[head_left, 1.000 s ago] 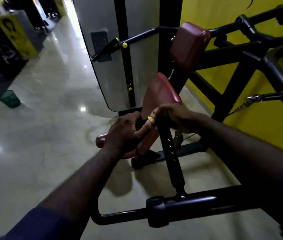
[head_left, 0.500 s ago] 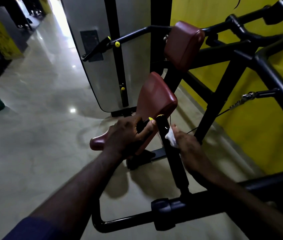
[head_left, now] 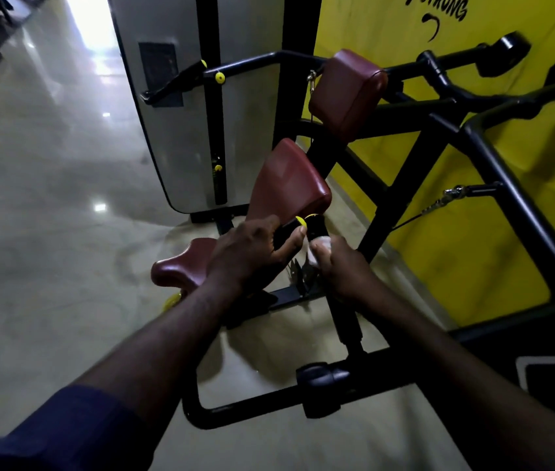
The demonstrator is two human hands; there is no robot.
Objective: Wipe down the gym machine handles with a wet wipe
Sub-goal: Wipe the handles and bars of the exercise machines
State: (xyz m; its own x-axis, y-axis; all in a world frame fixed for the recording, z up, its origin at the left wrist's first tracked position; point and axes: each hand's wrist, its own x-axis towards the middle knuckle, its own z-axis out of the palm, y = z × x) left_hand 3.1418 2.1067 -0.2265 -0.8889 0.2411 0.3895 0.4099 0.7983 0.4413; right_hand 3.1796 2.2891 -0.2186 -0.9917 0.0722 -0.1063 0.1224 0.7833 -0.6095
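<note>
A black upright handle with a yellow end cap rises from the machine's black lower bar at the middle of the view. My right hand grips this handle just below its top, with a white wet wipe pressed between fingers and handle. My left hand holds a short black grip beside it, thumb stretched toward the yellow cap. Most of the wipe is hidden by my fingers.
Maroon pads and a maroon seat sit behind my hands. The grey weight-stack cover stands behind them, a yellow wall to the right. Black frame tubes cross on the right. Polished floor spreads left.
My right hand, first over the handle's top, slid down the shaft and has come back up close to the top with the wipe. My left hand kept its grip.
</note>
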